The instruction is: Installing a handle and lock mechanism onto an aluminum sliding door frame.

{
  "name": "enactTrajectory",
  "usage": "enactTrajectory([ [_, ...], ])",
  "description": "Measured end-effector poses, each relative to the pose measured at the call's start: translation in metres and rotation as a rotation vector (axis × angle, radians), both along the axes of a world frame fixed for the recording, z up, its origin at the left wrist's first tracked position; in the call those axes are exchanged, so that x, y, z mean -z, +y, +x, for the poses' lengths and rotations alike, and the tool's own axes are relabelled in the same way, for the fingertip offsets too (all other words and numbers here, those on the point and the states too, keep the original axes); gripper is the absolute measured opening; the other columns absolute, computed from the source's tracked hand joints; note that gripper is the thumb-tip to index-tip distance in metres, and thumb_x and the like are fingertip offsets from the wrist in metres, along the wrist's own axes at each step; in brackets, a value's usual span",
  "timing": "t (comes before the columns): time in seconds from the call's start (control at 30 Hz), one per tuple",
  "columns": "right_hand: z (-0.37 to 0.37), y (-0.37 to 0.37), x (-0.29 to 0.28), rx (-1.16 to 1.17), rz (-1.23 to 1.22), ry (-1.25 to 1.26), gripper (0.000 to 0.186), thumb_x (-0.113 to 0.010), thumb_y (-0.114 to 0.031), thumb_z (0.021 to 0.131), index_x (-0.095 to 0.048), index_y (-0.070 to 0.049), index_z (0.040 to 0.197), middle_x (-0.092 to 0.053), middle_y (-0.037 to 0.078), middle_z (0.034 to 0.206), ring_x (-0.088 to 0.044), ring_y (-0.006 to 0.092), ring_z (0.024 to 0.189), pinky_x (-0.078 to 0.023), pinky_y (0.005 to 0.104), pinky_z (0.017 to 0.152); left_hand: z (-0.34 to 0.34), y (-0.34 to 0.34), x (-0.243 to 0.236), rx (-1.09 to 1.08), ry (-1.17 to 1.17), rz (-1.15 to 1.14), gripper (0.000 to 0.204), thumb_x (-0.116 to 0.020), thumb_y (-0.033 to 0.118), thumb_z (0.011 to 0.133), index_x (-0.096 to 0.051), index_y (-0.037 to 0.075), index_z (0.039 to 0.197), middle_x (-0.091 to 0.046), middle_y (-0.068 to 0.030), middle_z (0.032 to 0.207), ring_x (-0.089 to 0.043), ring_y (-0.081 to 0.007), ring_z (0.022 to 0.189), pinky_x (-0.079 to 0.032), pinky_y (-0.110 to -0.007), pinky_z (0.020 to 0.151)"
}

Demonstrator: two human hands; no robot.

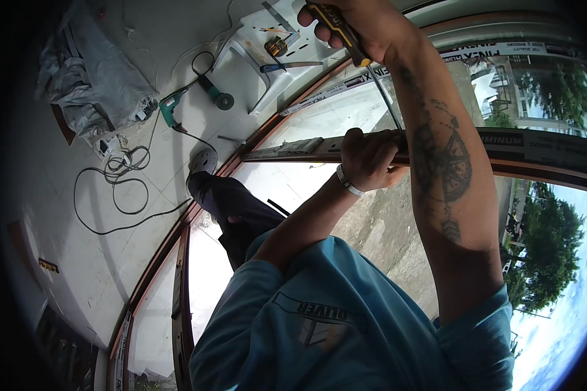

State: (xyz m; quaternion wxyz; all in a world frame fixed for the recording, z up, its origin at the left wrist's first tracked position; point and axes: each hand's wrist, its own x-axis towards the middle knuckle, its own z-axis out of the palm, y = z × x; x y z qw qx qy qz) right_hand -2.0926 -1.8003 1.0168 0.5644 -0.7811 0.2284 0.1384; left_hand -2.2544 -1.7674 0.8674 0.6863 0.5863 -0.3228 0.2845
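Note:
My right hand is closed around the black and yellow handle of a screwdriver. The screwdriver's long metal shaft slants down to the brown aluminium frame rail, which has printed protective tape along it. Where the tip meets the rail, my left hand is wrapped over it, fingers curled. The tip itself is hidden by that hand and my right forearm, so I cannot tell what it touches.
A white plastic chair holds a tape measure and hand tools. On the tiled floor are an angle grinder, a green power drill, a looped cable and grey sheeting. Glass panes show trees outside.

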Motion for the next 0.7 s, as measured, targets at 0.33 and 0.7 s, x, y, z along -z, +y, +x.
enactTrajectory([
  [0.33, -0.019, 0.047, 0.041, -0.034, -1.454, -0.378, 0.03, -0.059, -0.015, 0.084, -0.063, -0.011, 0.114, -0.066, 0.018, 0.094, -0.068, 0.0352, 0.075, -0.057, 0.0417, 0.066, -0.027, -0.025, 0.047, 1.682, 1.34, -1.115, 0.043, -0.053, 0.039, 0.092, -0.053, 0.006, 0.12, -0.059, -0.0104, 0.117, -0.058, -0.0245, 0.104, -0.047, -0.041, 0.086],
  [0.7, -0.003, 0.059, -0.054, 0.071, -0.755, -0.98, 0.031, -0.068, -0.009, 0.084, -0.064, -0.006, 0.114, -0.061, 0.013, 0.079, -0.062, 0.0267, 0.067, -0.05, 0.0361, 0.064, 0.024, 0.021, 0.014, 1.939, 1.295, -0.466, 0.029, -0.047, 0.014, 0.1, -0.053, 0.002, 0.125, -0.06, -0.0126, 0.11, -0.058, -0.0189, 0.101, -0.048, -0.031, 0.087],
])
